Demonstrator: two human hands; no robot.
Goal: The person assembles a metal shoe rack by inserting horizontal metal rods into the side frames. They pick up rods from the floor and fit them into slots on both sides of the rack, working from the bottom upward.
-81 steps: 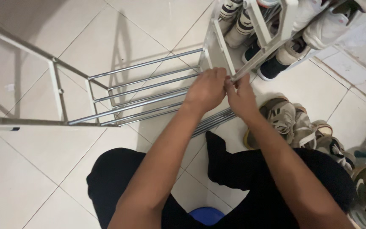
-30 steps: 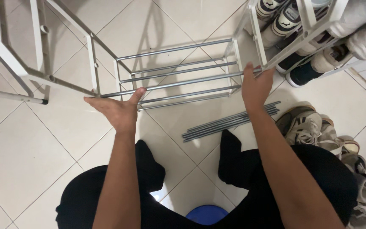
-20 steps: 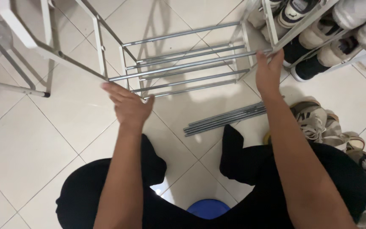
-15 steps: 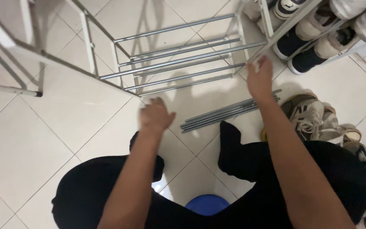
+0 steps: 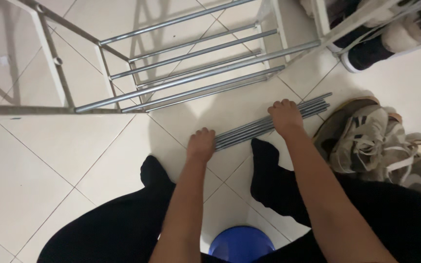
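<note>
A: We note the rack frame (image 5: 181, 58) now stands untouched, well beyond our hands.

B: Agreed. Both have dropped to the loose rods (image 5: 249, 130) on the floor tiles (image 5: 49, 160): left hand (image 5: 201, 144) curled on the near end, right hand (image 5: 284, 116) closed over the middle.

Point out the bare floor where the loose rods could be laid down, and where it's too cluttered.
Bare white floor tiles lie left of the left hand, below the grey metal rack frame. A narrower bare strip runs between that frame and the bundle of grey metal rods. It is crowded right of the right hand, where the pile of worn sneakers lies.
</note>
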